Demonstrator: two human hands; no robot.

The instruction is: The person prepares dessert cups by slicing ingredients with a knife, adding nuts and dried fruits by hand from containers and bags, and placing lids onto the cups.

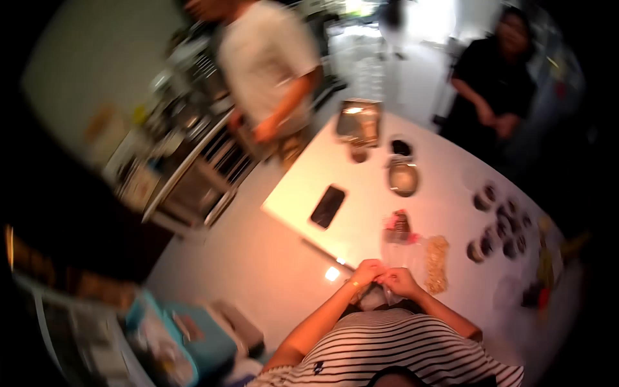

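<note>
My left hand (pixel 367 273) and my right hand (pixel 399 282) meet at the table's near edge, fingers pinched together. Between and below them hangs thin see-through plastic, which looks like a clear plastic bag (pixel 389 297); its contents are blurred. Just beyond my hands, more clear plastic (pixel 401 254) lies on the white table (pixel 361 213). A dark brown and pink packet (pixel 400 224) sits past that. To the right of my right hand lies a long clear pack of pale yellow pieces (pixel 436 264), its kind too blurred to name.
A black phone (pixel 328 206) lies to the left. Farther back stand a metal tray (pixel 359 121) and a round container (pixel 403 177). Several dark small cups (pixel 503 222) cluster right. One person in white (pixel 267 64) stands beyond the table's left corner, another in black (pixel 493 84) behind it.
</note>
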